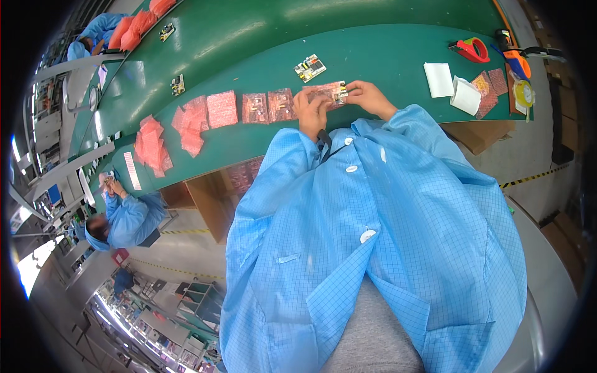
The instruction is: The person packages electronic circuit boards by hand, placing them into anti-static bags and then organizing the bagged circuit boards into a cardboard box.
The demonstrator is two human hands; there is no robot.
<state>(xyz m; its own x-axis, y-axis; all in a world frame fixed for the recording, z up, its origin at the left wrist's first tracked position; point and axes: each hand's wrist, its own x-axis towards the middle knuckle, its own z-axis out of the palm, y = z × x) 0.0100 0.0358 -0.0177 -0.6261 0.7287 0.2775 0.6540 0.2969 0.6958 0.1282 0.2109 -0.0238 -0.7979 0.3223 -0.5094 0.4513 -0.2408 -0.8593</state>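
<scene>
At the near edge of the green bench, a small circuit board (340, 92) sits partly in a pink bubble-wrap bag (323, 93). My left hand (311, 113) is closed on the bag's left side. The fingers of my right hand (365, 98) pinch the board's right end. Just beyond my hands lies another circuit board (310, 68) with yellow and black parts. To the left of my left hand, two bagged boards (280, 104) (255, 108) lie flat side by side, followed by a flat pink bubble-wrap bag (222, 109).
Loose pink bubble-wrap bags (152, 146) lie further left. More boards (178, 84) rest on the far green strip. At right are white paper pads (439, 80), a red tape dispenser (471, 50) and a tape roll (523, 94). Co-workers in blue (134, 217) sit at left.
</scene>
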